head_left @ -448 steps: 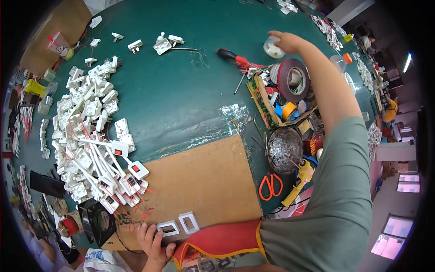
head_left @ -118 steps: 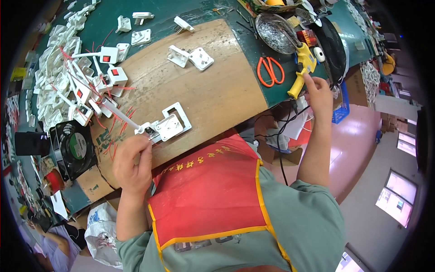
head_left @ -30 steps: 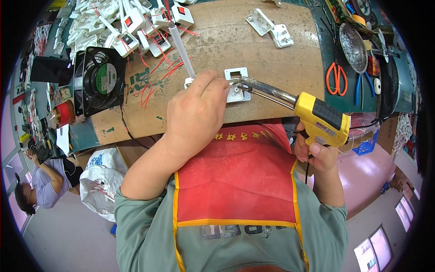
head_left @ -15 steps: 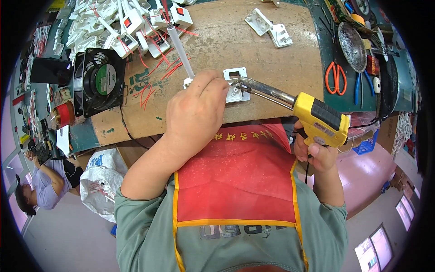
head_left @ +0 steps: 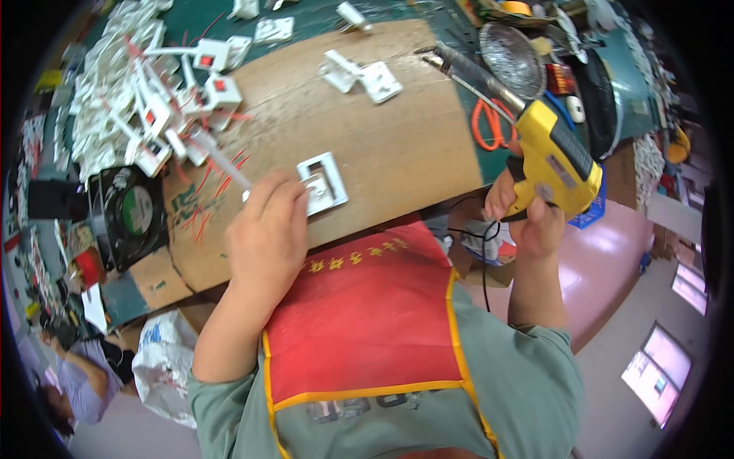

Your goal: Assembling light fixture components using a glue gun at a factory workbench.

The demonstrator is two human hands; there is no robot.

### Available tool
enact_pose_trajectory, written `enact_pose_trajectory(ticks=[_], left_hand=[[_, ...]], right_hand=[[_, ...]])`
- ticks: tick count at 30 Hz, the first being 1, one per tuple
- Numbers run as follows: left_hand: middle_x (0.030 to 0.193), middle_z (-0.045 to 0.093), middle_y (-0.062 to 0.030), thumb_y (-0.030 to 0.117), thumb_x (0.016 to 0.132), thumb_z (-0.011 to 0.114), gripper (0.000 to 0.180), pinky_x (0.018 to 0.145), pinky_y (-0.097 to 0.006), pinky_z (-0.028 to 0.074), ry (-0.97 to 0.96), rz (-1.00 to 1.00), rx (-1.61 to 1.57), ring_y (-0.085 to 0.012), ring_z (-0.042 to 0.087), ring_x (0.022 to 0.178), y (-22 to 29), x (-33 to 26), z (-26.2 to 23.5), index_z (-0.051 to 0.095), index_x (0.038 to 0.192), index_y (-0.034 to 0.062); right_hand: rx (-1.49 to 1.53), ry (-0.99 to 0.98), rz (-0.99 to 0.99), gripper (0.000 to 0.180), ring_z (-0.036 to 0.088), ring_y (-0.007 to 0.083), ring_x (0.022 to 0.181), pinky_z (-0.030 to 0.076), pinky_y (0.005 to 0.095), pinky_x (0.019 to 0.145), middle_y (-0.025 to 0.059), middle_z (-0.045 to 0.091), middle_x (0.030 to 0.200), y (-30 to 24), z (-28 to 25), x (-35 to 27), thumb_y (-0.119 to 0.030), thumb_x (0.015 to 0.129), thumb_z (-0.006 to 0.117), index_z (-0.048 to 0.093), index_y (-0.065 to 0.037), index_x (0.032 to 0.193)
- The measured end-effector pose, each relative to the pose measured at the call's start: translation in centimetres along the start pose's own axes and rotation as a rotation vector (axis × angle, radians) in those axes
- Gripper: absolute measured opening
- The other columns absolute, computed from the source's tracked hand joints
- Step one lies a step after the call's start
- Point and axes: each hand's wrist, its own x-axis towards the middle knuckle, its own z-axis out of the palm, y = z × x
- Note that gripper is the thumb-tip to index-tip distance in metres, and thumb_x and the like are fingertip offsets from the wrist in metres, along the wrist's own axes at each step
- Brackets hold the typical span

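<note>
My right hand [head_left: 527, 206] is closed round the grip of a yellow soldering gun [head_left: 558, 157]. Its long metal barrel points up and to the left, with the tip near the board's far right corner, apart from the white pieces. My left hand [head_left: 267, 229] is closed over a white plastic piece with a pale stem [head_left: 222, 161] sticking out past the knuckles. The fingertips and the gripped end are mostly hidden. Just right of those fingers, a small white rectangular plastic housing [head_left: 327, 183] with a recess lies on the board.
A heap of white pieces with red wires [head_left: 145, 115] covers the far left. A black fan [head_left: 128, 218] stands below it. Loose white parts [head_left: 381, 81] lie at the back. Orange-handled pliers [head_left: 489, 126] and a metal bowl [head_left: 514, 60] sit at the right.
The soldering gun's tip has lifted from the white housing and swung up, away to the far right. My left hand stays closed beside the housing. The whole view has shifted.
</note>
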Motion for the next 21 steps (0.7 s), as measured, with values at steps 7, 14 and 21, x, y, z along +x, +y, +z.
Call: enact_pose_trajectory(ticks=[7, 14, 21], left_hand=[[0.105, 0.067, -0.0068, 0.008, 0.085, 0.07, 0.011, 0.069, -0.038, 0.056, -0.038, -0.033, 0.012, -0.0293, 0.069, 0.086, -0.1, -0.1, -0.4, 0.067, 0.096, 0.0082], [0.103, 0.067, -0.0072, 0.008, 0.086, 0.07, 0.01, 0.071, -0.038, 0.055, -0.049, -0.09, 0.008, -0.0294, 0.068, 0.087, 0.6, 0.2, -0.4, 0.067, 0.095, 0.007], [0.102, 0.066, -0.0057, 0.008, 0.086, 0.07, 0.009, 0.065, -0.037, 0.055, -0.021, -0.064, -0.029, -0.0276, 0.067, 0.077, 0.2, 0.2, -0.1, 0.066, 0.093, 0.0074]], right_hand=[[-0.143, 0.235, -0.396, 0.065, 0.048, 0.012, 0.057, 0.039, 0.0258, 0.05, 0.0044, 0.051, 0.073, -1.2, -4.2, 0.9, -0.027, 0.09, 0.07, 0.043, 0.009, 0.137], [-0.312, 0.387, -0.189, 0.042, 0.046, 0.0094, 0.05, 0.038, 0.0231, 0.047, 0.0021, 0.049, 0.066, -0.3, -6.0, 1.9, -0.012, 0.095, 0.057, 0.051, 0.009, 0.13], [-0.047, 0.168, -0.11, 0.057, 0.044, 0.0106, 0.052, 0.038, 0.025, 0.049, 0.0025, 0.048, 0.067, 1.0, -2.2, 0.9, -0.022, 0.09, 0.066, 0.045, 0.009, 0.134]])
